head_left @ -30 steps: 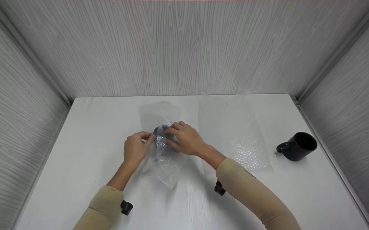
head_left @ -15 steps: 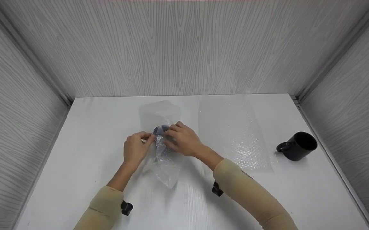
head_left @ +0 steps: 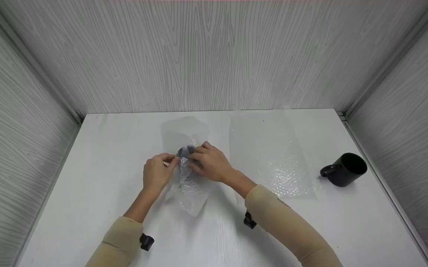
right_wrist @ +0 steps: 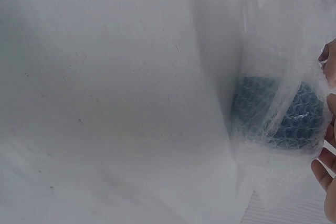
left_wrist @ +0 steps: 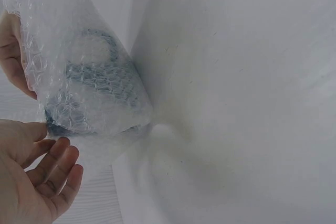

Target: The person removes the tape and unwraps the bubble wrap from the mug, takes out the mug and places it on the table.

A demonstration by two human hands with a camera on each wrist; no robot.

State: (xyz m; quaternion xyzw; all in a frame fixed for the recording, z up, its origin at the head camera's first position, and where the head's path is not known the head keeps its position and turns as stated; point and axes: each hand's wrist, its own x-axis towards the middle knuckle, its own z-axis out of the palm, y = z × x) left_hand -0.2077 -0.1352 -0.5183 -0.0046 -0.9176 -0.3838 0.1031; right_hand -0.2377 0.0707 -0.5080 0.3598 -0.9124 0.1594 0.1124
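A dark mug (head_left: 186,150) stands wrapped in bubble wrap (head_left: 191,200), its rim partly uncovered at the top. Through the plastic in the left wrist view, its handle (left_wrist: 108,40) shows as a dark curve. My left hand (head_left: 157,172) pinches the wrap at the left of the rim between thumb and forefinger, the other fingers loosely bent. From the right, my right hand (head_left: 214,163) holds the wrap with bent fingers over the rim and the thumb lower on the near side. In the right wrist view only its fingertips (right_wrist: 321,174) show beside the covered mug.
A second sheet of bubble wrap (head_left: 273,155) lies flat to the right of the hands. Farther right, a black mug (head_left: 345,170) lies tilted with its handle toward the left. Grey wood-grain panels (head_left: 214,55) border the white table (head_left: 117,137) at the back and sides.
My right hand has shifted slightly left and toward me along the mug's rim. The loose near end of the wrap has moved a little. My left hand stays in place.
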